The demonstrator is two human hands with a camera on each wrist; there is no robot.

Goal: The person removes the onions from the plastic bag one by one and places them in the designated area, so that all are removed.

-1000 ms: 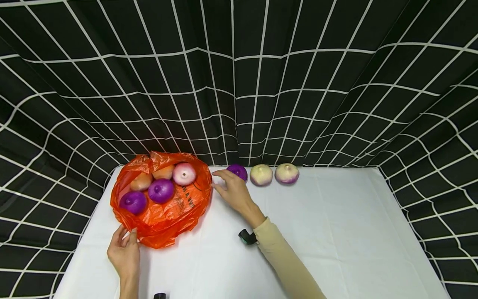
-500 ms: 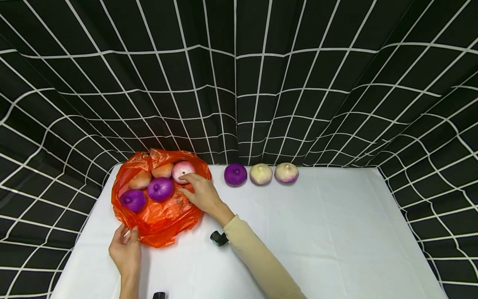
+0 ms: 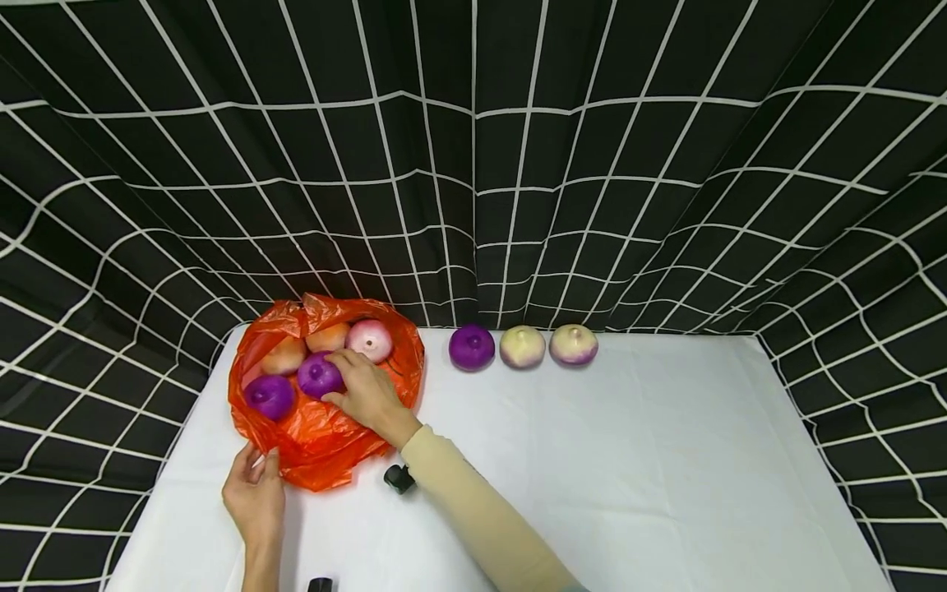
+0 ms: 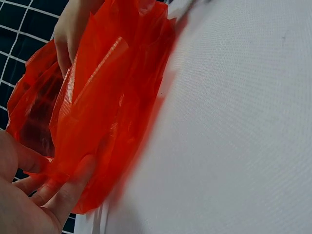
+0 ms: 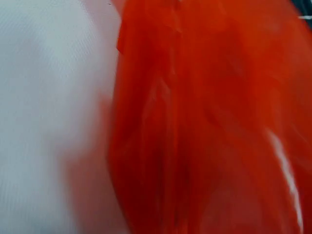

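An orange-red plastic bag (image 3: pixel 318 444) lies spread open at the table's left, holding several onions. My left hand (image 3: pixel 255 497) pinches its near left rim; in the left wrist view, thumb and fingers hold the thin film. Inside the bag, my right hand (image 3: pixel 370 396) grips a purple onion (image 3: pixel 316 376) from its right side, fingers over the top and thumb below. Another purple onion (image 3: pixel 270 396), two orange-brown onions, one of them the nearer onion (image 3: pixel 284 356), and a pink-white onion (image 3: pixel 370 339) lie around it. Bag film (image 5: pixel 204 122) hides the right hand in the right wrist view.
Along the white table's back edge stand a purple onion (image 3: pixel 472 347) and two pale onions with purple bases, a left one (image 3: pixel 522 346) and a right one (image 3: pixel 573 344). A black grid curtain (image 3: pixel 473 164) hangs behind the table (image 3: pixel 666 460).
My right hand has moved left from beside the back-row purple onion, over the bag, to the purple onion inside. My left hand stays at the bag's rim.
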